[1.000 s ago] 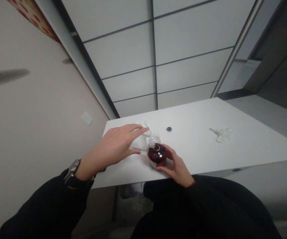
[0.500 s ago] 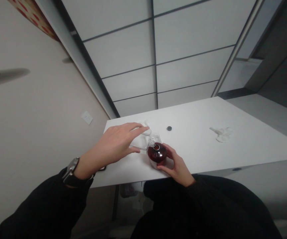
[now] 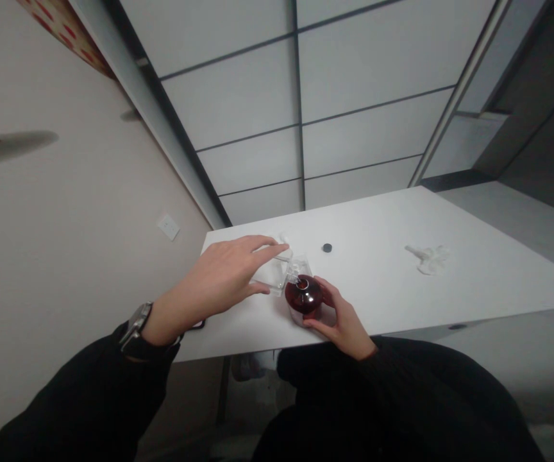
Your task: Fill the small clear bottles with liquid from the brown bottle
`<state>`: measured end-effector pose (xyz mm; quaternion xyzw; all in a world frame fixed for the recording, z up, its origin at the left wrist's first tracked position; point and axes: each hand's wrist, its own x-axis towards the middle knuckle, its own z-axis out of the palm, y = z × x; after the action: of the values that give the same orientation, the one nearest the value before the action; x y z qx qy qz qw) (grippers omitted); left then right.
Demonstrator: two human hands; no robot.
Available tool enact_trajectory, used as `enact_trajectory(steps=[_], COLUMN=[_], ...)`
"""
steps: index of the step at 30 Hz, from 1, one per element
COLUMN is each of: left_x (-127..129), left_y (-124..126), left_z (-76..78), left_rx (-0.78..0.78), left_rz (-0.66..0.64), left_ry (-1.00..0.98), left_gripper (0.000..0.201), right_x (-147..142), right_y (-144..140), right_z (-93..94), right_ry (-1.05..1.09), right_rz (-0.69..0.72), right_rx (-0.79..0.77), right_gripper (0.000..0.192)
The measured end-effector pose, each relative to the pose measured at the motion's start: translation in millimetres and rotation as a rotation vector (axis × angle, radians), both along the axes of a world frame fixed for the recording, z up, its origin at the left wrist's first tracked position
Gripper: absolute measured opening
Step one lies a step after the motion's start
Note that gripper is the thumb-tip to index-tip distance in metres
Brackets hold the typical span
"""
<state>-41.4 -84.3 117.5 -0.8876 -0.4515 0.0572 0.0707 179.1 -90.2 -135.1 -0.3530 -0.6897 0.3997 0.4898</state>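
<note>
Head view: left hand (image 3: 224, 279) grips clear container (image 3: 270, 274); right hand (image 3: 342, 317) cups red bottle (image 3: 303, 296).

Office-like room: bare white table (image 3: 474, 282), frosted glass partition (image 3: 354, 96) (dark-framed), wall socket (image 3: 168, 226).

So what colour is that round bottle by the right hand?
Dark red, almost maroon: the round bottle, best seen in the head view, held by the right hand.
</note>
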Motion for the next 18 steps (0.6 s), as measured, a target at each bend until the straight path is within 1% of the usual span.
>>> enact_trajectory(steps=[6, 18], left_x=[0.9, 2.2], left_y=[-0.2, -0.3], left_z=[0.2, 2.7], left_rx=[0.007, 0.019], left_rz=[0.001, -0.01], left_ry=[0.006, 0.005], left_gripper=[0.076, 0.066], right_x=[-0.1, 0.5], right_y=[-0.2, 0.0], right_z=[1.2, -0.3], right_ry=[-0.005, -0.001], right_rz=[-0.004, -0.001], right_rx=[0.009, 0.002], right_gripper=[0.086, 0.087])
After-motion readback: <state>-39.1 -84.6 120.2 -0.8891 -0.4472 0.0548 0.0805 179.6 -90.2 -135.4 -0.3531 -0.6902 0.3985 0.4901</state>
